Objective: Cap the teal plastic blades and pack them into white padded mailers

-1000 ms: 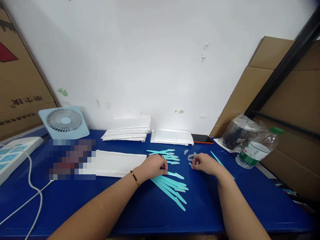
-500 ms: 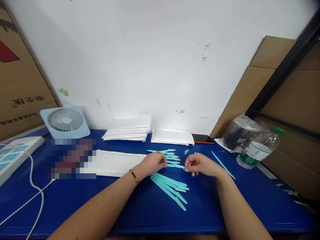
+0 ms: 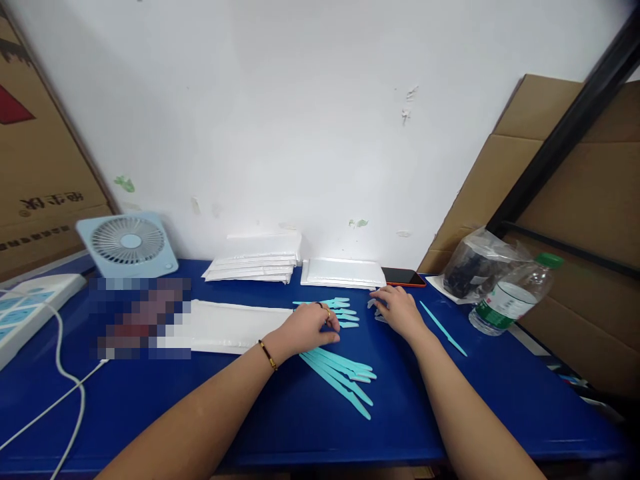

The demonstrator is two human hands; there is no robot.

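Note:
My left hand [image 3: 313, 329] hovers over the handle ends of the teal eyebrow razors, thumb and index finger apart, nothing visible between them. One group of razors [image 3: 345, 312] fans out beyond its fingers; a second group [image 3: 345, 380] spreads toward me below the wrist. My right hand [image 3: 403, 312] reaches over small clear plastic caps [image 3: 379, 317], fingers stretched and slightly spread. Its fingertips are close to the caps; whether they touch is unclear. A single teal razor [image 3: 444, 328] lies apart to the right of this hand.
White padded mailers stand in a stack [image 3: 253, 260] and a smaller pile [image 3: 343, 273] by the wall. Another mailer [image 3: 227, 327] lies left of my hand. Around them are a phone [image 3: 404, 277], water bottle [image 3: 515, 297], blue fan [image 3: 130, 243] and power strip [image 3: 37, 313].
My right hand has moved away from the razor's tip, up to the clear caps. My left thumb and fingers have parted, and the razor between my hands has been let go.

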